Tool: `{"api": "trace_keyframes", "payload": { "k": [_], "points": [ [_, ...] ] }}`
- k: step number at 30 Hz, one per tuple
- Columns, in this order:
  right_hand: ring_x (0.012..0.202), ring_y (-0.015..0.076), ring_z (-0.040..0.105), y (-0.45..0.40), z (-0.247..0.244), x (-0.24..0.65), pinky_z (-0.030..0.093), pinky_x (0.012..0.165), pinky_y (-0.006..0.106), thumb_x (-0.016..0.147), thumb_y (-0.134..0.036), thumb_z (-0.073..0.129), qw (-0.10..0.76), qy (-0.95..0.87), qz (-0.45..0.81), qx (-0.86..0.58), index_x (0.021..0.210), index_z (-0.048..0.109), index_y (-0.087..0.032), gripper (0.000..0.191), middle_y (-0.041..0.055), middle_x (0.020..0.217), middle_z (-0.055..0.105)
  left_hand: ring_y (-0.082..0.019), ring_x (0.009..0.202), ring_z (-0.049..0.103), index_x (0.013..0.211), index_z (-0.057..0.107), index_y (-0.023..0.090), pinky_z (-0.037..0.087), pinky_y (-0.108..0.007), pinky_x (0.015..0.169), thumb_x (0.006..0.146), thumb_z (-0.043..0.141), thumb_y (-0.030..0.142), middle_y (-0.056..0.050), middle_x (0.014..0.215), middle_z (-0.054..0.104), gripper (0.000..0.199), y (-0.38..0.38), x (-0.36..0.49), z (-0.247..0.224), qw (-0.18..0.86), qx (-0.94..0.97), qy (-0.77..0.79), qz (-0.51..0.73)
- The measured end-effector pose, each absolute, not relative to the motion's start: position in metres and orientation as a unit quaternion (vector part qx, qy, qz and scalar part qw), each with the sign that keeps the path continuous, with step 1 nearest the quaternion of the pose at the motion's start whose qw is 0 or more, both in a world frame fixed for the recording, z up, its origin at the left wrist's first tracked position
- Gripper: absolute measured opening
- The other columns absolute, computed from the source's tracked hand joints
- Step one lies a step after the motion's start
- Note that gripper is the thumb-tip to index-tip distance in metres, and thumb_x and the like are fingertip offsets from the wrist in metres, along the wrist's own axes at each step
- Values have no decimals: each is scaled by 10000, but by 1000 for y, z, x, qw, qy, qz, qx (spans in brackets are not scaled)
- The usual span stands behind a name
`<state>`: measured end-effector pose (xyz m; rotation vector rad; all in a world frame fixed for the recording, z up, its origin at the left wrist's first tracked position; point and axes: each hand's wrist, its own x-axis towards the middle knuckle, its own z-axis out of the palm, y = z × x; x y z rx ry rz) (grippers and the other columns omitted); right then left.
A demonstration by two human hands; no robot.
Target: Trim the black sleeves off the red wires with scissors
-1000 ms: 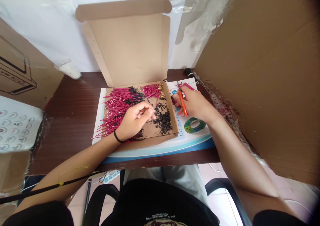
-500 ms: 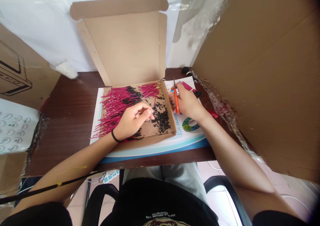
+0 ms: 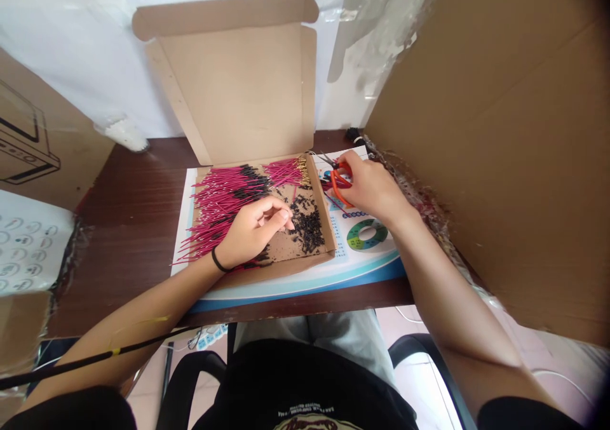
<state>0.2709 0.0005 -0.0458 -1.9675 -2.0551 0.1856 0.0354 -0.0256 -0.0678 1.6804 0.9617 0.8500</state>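
My left hand [image 3: 260, 227] hovers over the cardboard box [image 3: 276, 270], its fingers curled and thumb pressed to the forefinger. Whatever is in that pinch is too small to make out. Under and beside it lie many thin red wires [image 3: 216, 192] with black sleeves. Black scraps [image 3: 307, 227] are scattered on the box floor at its right. Past the box's right wall, my right hand [image 3: 369, 179] holds orange-handled scissors [image 3: 339, 185], their blades pointing up and left. Some red wires show under the scissors; whether the hand also holds them I cannot tell.
A smaller pile of red wires with gold tips [image 3: 286, 171] lies at the box's back right. The raised lid [image 3: 238, 93] leans behind. A printed sheet [image 3: 295, 282] lies under the box. A big cardboard panel [image 3: 500, 150] walls the right side. A black bundle [image 3: 354, 136] lies behind.
My right hand has shifted slightly right, and the scissors have turned from upright to slanting left. The red wires right of that hand now show at its left. My left hand has stayed put.
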Motion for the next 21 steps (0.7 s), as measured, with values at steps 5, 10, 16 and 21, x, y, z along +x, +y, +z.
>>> {"api": "trace_keyframes", "payload": {
  "k": [5,10,16,21],
  "points": [
    [835,283,618,-1,-52,262,384,590,305,767,-374,636,37,-733,8,-679,1159,525,-147,466,164,971,664,-133,688,662,832,609,163,516,-243,638,886,554,329,-43,728,709,183,-25,35,-68,486,702,389,346],
    [761,257,635,0,-55,253,363,581,303,840,-242,538,26,-722,-33,-691,1133,535,-174,300,129,916,686,-134,687,659,835,611,161,513,-249,638,886,555,334,-43,729,707,188,-25,35,-69,486,705,384,346],
    [778,270,655,0,-54,249,379,598,312,857,-164,487,10,-723,-45,-689,1148,537,-147,296,151,905,701,-132,682,650,829,608,158,498,-250,633,895,539,331,-42,722,700,198,-24,35,-69,471,720,378,342],
    [797,299,675,1,-56,244,427,613,332,869,-111,445,-4,-721,-52,-691,1169,529,-102,312,188,878,702,-131,691,650,840,609,158,495,-250,638,899,536,336,-40,732,702,202,-23,34,-70,466,726,377,337]
  ]
}}
